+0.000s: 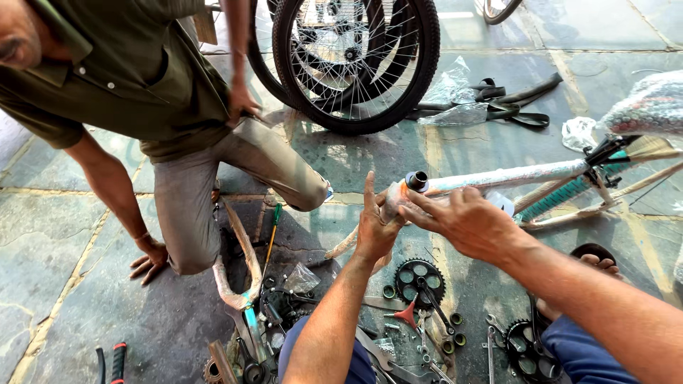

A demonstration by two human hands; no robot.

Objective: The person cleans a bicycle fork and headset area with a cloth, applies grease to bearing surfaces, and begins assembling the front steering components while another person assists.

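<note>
Two hands meet at the front end of a bicycle frame [512, 176], which is wrapped in pale packing and lies low over the stone floor [64, 235]. Left hand [375, 226] comes up from below, fingers stretched upward and palm pressed against the wrapped head tube [395, 199], cupping it rather than pinching. Right hand [466, 220] reaches in from the right, fingers curled over the same tube just below its dark open end [417, 180], thumb and fingertips closed on the wrapping there. Both hands touch the tube and sit just beside each other. Below them, on the floor, a black chainring with crank [420, 281] lies among loose rings, nuts and a red-handled tool [407, 315]. A second chainring [525, 352] sits near the right knee. Across the way another person crouches in an olive shirt [121, 64], one hand [149, 259] flat on the floor. Behind, two spoked wheels [356, 60] stand upright, with inner tubes [509, 103] and plastic bags beside them.
</note>
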